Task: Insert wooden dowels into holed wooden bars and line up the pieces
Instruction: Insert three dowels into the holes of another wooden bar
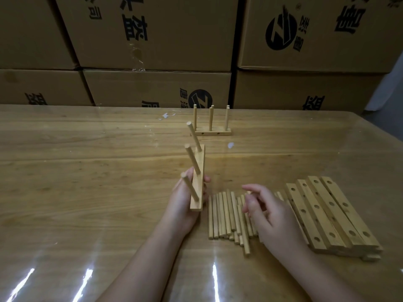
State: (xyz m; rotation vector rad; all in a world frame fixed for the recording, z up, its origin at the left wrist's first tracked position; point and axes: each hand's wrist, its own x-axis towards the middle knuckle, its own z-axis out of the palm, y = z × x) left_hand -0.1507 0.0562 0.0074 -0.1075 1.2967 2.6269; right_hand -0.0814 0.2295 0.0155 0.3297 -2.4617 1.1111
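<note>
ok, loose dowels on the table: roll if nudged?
Likely roll sideways: the loose dowels are round, on a glossy table. Probably stiff and light: thin straight wood. Packed side by side, so a nudge may shift several.

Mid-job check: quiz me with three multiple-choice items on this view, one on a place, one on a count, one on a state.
1. The stack of empty holed bars lies: A) right of the loose dowels B) at the table's left edge C) against the boxes.
2. How many dowels stand in the bar held by the left hand? A) one B) three C) five.
3. The right hand is: A) gripping a bar B) pushing a dowel in C) empty, over the loose dowels.
Key: 1 A, the stack borders the pile's right side; 2 B, three stick out; 3 C, its fingers curl loosely round nothing.
</note>
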